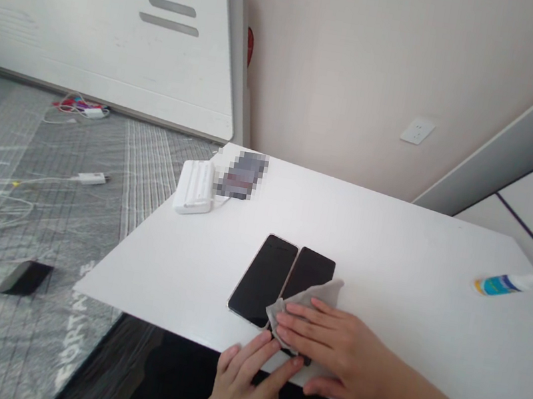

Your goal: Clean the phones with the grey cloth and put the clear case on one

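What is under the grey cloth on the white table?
Under the grey cloth lies the right phone, its near end covered by cloth and right hand.

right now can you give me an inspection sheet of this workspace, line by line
surface: white table, near edge by the person.
job's things: two dark-screened phones lie side by side, left phone bare, right phone partly under a grey cloth.
clutter: white power strip, blurred dark item, bottle lying on its side, small items at the right edge.
grippers: right hand flat, pressing the cloth on the right phone; left hand fingertips at the phone's near end.
cables: white cords and a charger on the floor.
surroundings: wall socket, white panel leaning on the wall.
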The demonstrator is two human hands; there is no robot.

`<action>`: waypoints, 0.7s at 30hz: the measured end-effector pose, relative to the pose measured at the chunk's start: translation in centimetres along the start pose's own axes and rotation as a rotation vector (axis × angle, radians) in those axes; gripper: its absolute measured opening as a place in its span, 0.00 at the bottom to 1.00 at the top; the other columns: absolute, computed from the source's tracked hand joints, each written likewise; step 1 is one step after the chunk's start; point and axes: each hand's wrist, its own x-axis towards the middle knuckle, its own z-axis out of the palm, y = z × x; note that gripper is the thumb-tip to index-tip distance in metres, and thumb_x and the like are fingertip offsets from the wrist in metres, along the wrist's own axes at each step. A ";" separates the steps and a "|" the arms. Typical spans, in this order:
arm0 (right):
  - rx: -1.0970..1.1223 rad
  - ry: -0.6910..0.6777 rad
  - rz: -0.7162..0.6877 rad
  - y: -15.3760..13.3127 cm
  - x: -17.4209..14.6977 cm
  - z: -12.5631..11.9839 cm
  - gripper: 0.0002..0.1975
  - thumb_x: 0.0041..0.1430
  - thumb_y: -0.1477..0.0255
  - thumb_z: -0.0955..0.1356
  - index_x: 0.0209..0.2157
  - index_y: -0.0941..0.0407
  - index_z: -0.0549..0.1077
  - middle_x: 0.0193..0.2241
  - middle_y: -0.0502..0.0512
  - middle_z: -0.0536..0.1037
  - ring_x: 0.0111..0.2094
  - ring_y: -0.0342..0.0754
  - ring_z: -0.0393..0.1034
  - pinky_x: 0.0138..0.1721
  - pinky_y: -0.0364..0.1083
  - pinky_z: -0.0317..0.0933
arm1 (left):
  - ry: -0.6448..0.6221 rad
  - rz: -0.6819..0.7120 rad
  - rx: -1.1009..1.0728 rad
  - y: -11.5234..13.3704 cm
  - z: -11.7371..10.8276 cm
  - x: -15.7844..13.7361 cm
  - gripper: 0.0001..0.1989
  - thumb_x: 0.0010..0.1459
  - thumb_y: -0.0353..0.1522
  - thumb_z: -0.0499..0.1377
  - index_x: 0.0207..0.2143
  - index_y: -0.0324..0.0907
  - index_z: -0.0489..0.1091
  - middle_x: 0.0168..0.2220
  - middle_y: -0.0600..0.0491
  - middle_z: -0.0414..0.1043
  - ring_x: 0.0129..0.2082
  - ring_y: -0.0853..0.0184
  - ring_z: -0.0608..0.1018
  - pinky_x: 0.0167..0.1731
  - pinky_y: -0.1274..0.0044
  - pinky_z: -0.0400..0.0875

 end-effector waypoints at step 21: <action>0.018 0.097 0.116 1.4 0.2 -0.7 0.31 0.75 0.60 0.63 0.74 0.51 0.53 0.71 0.55 0.62 0.73 0.51 0.52 0.74 0.57 0.44 | 0.012 -0.004 0.057 -0.3 0.6 -0.1 0.26 0.65 0.31 0.61 0.63 0.61 0.71 0.54 0.54 0.77 0.55 0.64 0.75 0.65 0.71 0.50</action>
